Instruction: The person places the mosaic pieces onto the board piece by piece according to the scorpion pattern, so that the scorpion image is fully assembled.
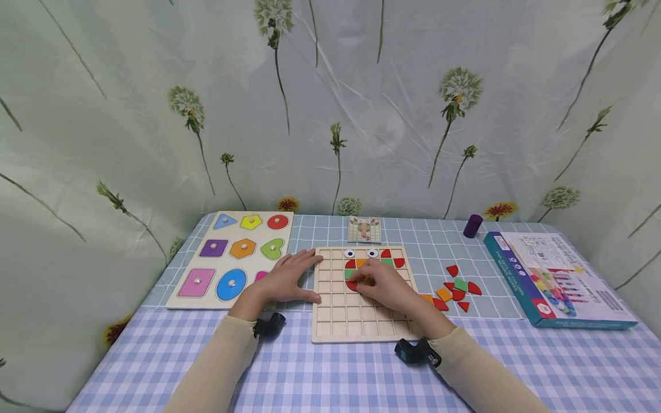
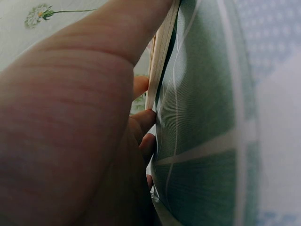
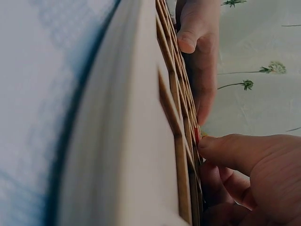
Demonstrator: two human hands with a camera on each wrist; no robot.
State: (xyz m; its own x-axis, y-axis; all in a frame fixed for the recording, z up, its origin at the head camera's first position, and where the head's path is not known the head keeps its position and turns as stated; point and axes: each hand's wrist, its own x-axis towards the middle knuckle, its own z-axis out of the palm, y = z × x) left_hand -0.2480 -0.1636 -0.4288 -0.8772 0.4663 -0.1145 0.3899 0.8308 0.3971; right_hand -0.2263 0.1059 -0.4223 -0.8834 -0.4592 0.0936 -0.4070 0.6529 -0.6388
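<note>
A wooden grid board lies on the table. Its upper part bears red, green and orange pieces and two eye pieces. With fingers stretched out, my left hand rests against the board's left edge; in the left wrist view that hand spans the board's side. My right hand is over the middle of the grid, pinching a red rounded piece at a cell. In the right wrist view the thumb meets this red piece; the other fingertips are partly hidden.
Loose red, green and orange pieces lie right of the board. A pattern card stands behind it. On the left is a knobbed shape puzzle; on the right, a flat box and a purple cylinder.
</note>
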